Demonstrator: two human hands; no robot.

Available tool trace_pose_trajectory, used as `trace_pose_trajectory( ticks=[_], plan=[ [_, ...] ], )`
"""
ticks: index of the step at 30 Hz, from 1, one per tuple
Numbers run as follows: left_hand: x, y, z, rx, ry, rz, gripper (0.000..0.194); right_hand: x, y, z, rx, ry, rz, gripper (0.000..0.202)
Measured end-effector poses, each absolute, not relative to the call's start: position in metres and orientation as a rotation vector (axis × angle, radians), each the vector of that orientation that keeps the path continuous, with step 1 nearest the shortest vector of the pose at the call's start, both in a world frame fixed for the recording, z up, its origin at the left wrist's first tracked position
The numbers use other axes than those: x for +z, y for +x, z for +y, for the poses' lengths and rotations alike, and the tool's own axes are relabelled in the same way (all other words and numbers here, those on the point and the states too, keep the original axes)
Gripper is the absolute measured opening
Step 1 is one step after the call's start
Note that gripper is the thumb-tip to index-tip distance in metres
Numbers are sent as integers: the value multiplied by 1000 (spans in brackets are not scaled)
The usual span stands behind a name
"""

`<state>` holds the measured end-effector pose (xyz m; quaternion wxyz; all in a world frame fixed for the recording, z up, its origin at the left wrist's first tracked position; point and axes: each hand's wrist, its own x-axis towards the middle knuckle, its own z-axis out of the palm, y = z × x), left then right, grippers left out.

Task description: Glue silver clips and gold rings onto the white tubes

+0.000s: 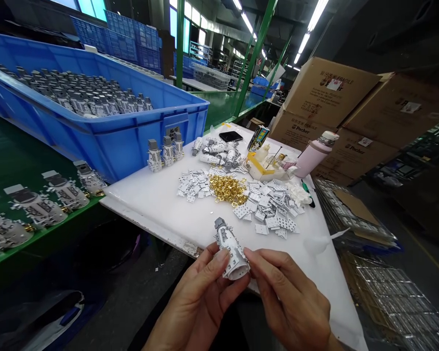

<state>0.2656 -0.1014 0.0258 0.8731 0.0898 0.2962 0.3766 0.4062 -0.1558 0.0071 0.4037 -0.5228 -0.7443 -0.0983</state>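
The left hand's (pixel 208 287) grip is partly closed, thumb and fingers wrapped round the lower part of a white cylindrical model (pixel 234 251); the right hand (pixel 290 295) has its thumb and forefinger nearly together, their tips at the model's right side near the open end, and whether they pinch a small part cannot be told. The model is held just above the near edge of the white counter (pixel 161 200), tilted, its grey blocky top pointing away and its round hollow end towards the person. Small square openings and raised fittings dot its white wall, with darker grey detail near the top.
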Motion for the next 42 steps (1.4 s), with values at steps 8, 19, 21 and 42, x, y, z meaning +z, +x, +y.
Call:
trace_pose_trajectory(
  ticks=[8, 19, 21, 42],
  plan=[
    [32, 265, -102, 794, 187, 641, 24, 14, 413, -155, -75, -1225, -1991, 47],
    [13, 259, -92, 703, 352, 579, 34, 9, 405, -149, 563, -1233, -1439, 15],
    [13, 257, -91, 703, 409, 559, 35, 12, 402, -149, 871, -1218, -1211, 9],
    [-1, 271, -91, 1057, 824, 835, 14, -1, 383, -142, 510, -1532, -1196, 22]
  ],
)
